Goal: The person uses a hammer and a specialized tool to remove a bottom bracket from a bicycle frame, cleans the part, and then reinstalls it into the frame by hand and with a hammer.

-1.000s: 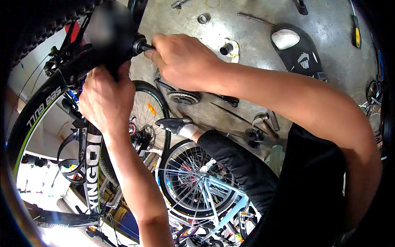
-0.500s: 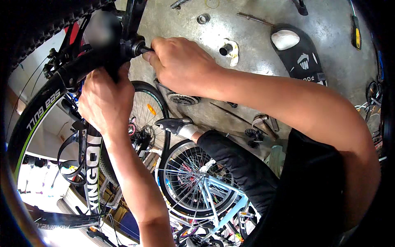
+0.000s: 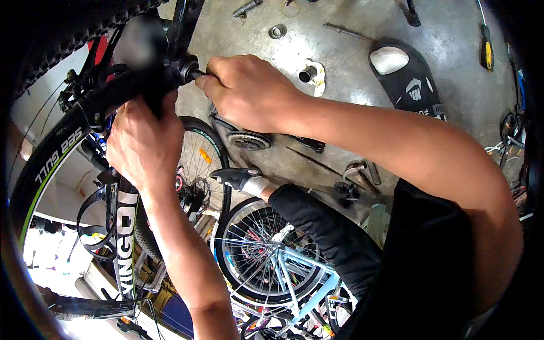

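The left hand (image 3: pixel 144 139) grips a white-lettered bicycle frame (image 3: pixel 50 148).

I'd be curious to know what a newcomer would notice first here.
Probably the bare hands at upper left: the left hand gripping the black bicycle, the right hand holding a thin dark tool at its round fitting. Next might come the light blue bicycle frame, low centre, and the yellow-and-black screwdriver, upper right.

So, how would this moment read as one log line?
left hand: around black bicycle frame | right hand: pinching dark rod at round fitting | floor: chainring, yellow-and-black screwdriver
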`<state>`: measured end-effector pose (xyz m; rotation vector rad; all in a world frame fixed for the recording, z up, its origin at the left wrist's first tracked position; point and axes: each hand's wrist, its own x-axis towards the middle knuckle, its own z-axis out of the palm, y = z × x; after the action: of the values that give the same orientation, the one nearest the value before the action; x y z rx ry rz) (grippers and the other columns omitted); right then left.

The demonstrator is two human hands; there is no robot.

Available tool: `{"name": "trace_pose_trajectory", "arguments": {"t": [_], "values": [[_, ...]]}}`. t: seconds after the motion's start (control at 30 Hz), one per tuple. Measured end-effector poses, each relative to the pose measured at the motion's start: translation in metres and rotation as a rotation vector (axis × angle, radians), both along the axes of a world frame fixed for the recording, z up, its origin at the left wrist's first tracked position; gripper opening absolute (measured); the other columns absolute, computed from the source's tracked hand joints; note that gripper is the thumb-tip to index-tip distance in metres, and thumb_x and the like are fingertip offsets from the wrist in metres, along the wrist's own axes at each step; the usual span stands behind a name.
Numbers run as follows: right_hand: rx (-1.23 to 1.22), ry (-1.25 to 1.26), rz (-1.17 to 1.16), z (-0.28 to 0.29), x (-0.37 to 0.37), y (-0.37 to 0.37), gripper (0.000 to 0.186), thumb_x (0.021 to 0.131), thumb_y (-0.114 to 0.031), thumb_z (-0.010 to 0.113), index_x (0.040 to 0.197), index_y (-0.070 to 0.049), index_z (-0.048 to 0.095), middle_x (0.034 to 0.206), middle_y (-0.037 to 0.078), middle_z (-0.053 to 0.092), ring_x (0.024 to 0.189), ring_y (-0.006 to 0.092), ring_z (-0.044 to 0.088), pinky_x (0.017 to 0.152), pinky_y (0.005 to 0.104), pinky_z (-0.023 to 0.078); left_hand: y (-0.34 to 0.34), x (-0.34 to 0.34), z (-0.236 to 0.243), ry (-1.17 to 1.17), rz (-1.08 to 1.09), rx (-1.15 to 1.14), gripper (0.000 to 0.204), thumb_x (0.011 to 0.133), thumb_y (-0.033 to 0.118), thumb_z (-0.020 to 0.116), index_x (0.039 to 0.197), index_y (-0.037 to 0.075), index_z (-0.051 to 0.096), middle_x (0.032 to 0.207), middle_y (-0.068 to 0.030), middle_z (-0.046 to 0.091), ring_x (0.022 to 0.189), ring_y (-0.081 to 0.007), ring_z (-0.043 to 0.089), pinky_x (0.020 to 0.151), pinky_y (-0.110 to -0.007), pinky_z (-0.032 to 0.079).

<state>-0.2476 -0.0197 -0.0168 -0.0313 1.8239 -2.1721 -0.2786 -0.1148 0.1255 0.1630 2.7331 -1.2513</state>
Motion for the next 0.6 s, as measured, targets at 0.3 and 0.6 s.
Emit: {"name": "trace_pose_trajectory", "arguments": {"t": [0.3,0.6], "values": [[0.010,0.086,-0.001,-0.003,0.001,-0.005,0.037,0.098,-0.029,0.054,0.084,0.004,0.061,0.077,0.028,0.064,0.079,0.0472,0.064,0.074,0.0518,0.050,0.002,0.002,-0.002,0.021,-0.004,-0.001,0.038,0.080,0.041,0.076,0.089,0.005,0.070,0.084,-0.0182,0.071,0.078,-0.0386,0.070,0.066,-0.048,0.055],[0.068,0.128,0.094,-0.002,-0.009,0.008,0.042,0.102,-0.033,0.050,0.084,0.002,0.065,0.079,0.025,0.067,0.081,0.0443,0.067,0.077,0.0515,0.052,0.005,0.003,-0.003,0.027,-0.030,-0.038,0.038,0.080,0.042,0.076,0.084,0.005,0.070,0.083,-0.0178,0.071,0.075,-0.0380,0.071,0.063,-0.047,0.055]]}}
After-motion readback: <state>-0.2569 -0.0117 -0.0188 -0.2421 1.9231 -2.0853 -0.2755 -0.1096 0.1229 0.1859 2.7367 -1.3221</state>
